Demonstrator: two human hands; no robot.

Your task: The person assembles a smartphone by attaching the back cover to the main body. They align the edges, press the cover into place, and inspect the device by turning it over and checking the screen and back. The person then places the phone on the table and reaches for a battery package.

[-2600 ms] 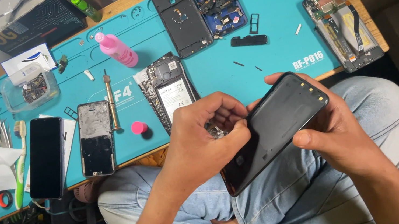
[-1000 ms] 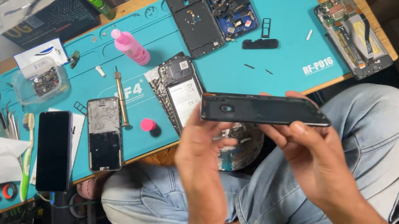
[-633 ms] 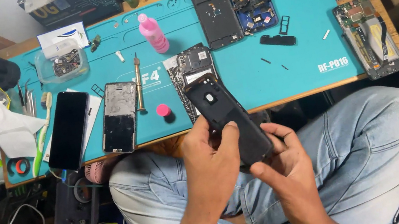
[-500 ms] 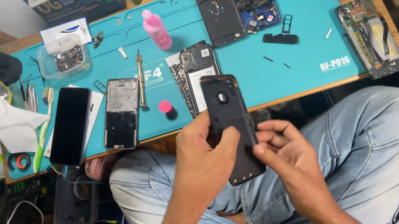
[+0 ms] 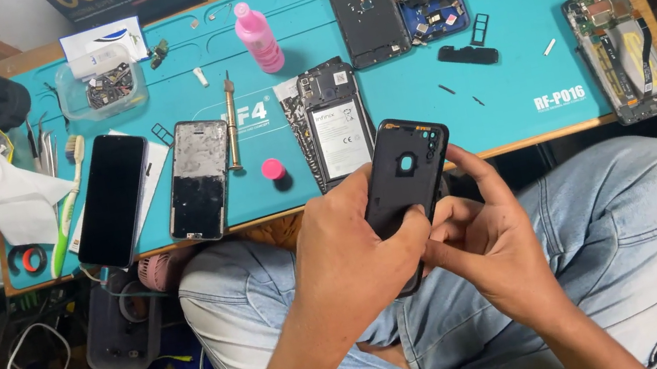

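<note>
Teal repair mat (image 5: pixel 508 81) across the upper frame, black phone back cover (image 5: pixel 406 175) at centre, now upright, left hand (image 5: pixel 352 243) fingers wrapped round it, right hand (image 5: pixel 487 242) pinching its right edge, lifted slightly higher than before.

Forearms: both bare to the frame's lower edge; no sleeves, watch or bands visible. Left hand (image 5: pixel 352 239) and right hand (image 5: pixel 492 241): no gloves, no rings visible; nails short. Legs: light blue denim jeans (image 5: pixel 615 224), faded, with creases at the knees and a stitched seam line visible at centre left of the frame.
</note>
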